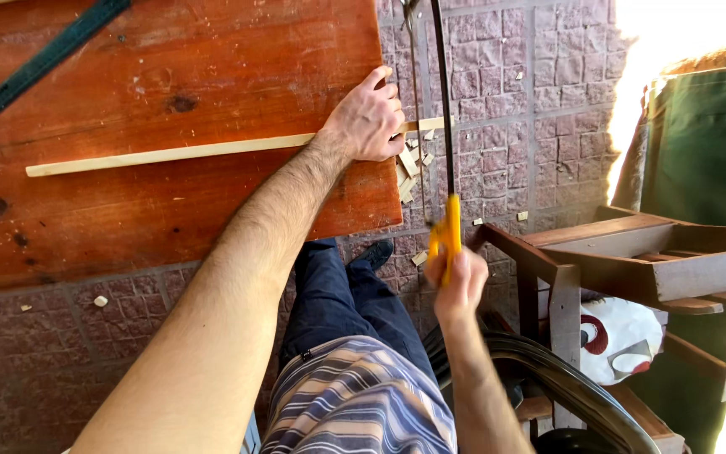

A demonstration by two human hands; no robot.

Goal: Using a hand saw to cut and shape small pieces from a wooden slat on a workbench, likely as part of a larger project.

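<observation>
My left hand [369, 119] presses down on a thin pale wooden strip [170, 155] that lies across a reddish wooden board [170, 84], with the strip's end sticking out past the board's right edge. My right hand [459, 284] grips the yellow handle of a hacksaw [444, 134]. The saw's black frame runs up across the overhanging end of the strip. The right hand is blurred.
Small cut-off wood pieces [407, 172] lie on the brick paving under the strip's end. A dark green ruler [48, 57] rests at the board's top left. A wooden chair [632, 252] stands at the right, with a black curved chair back [565, 378] near my legs.
</observation>
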